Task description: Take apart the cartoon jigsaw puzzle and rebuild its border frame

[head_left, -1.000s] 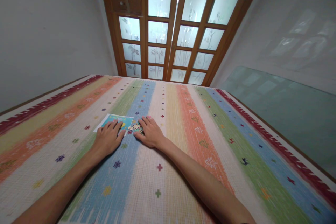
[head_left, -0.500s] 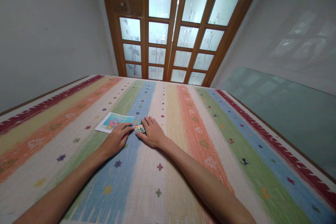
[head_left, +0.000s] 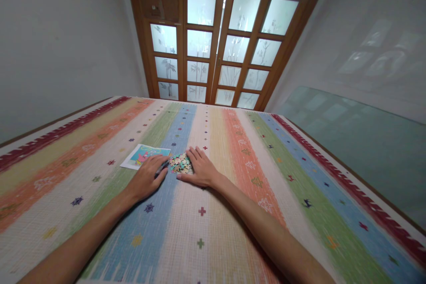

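Lying flat on a striped mat (head_left: pixel 213 230), both hands flank a small heap of puzzle pieces (head_left: pixel 180 163). The left hand (head_left: pixel 146 178) rests palm down just to the left of the heap, its fingers (head_left: pixel 160 169) spread and stretched out, the tips touching or nearly touching the heap's left edge; it grips nothing. The right hand (head_left: pixel 200 168) lies palm down on the heap's right side, fingers straight and a little apart, with the inner ones along the pieces' right edge; it too has hold of nothing. So the heap sits between the two hands, slightly ahead of the palms and level with the fingertips, and neither hand is clearly nearer than the other.

The heap is roughly round, perhaps a touch wider from left to right, with no marked long axis. The single pieces are too small to tell apart.

A picture card (head_left: pixel 145 155) lies flat on the mat beyond the left hand, to the upper left of the heap and just beside it; the left fingertips come close to its near corner.

Open mat runs wide on every side: forward toward the wooden door (head_left: pixel 216 35), right toward the mat's red border, and back along both forearms. The mat's edges are well apart from the heap.
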